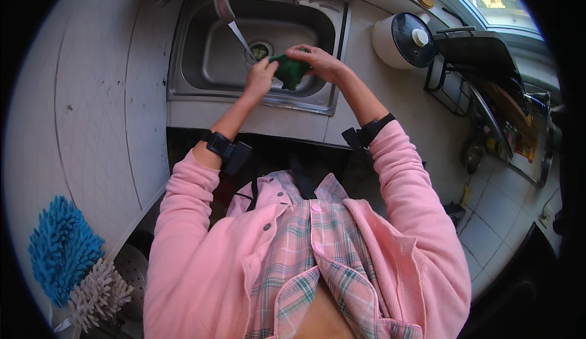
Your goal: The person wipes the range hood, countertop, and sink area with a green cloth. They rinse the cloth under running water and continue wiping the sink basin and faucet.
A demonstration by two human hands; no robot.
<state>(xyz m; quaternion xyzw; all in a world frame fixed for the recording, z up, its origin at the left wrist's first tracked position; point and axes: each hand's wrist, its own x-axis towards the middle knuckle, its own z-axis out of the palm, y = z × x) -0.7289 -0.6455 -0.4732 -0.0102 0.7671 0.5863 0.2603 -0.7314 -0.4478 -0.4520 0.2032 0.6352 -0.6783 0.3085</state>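
Observation:
A dark green cloth (292, 73) is stretched between my two hands above the sink. My left hand (261, 76) pinches its left end, close to the running water. My right hand (317, 61) grips the upper right part, and the rest hangs down below it. Water (240, 36) runs from the curved metal faucet (222, 0) into the stainless steel sink (210, 52). Pale green bits (259, 52) lie in the drain. Some of the fingers are hidden behind the cloth.
A white pot with a dark lid (403, 40) stands on the counter (361, 89) right of the sink. Farther right is a black rack (448, 82) with pans and boards. A whitish wall (91, 89) rises at left, with blue and grey chenille mitts (64, 247) hanging low.

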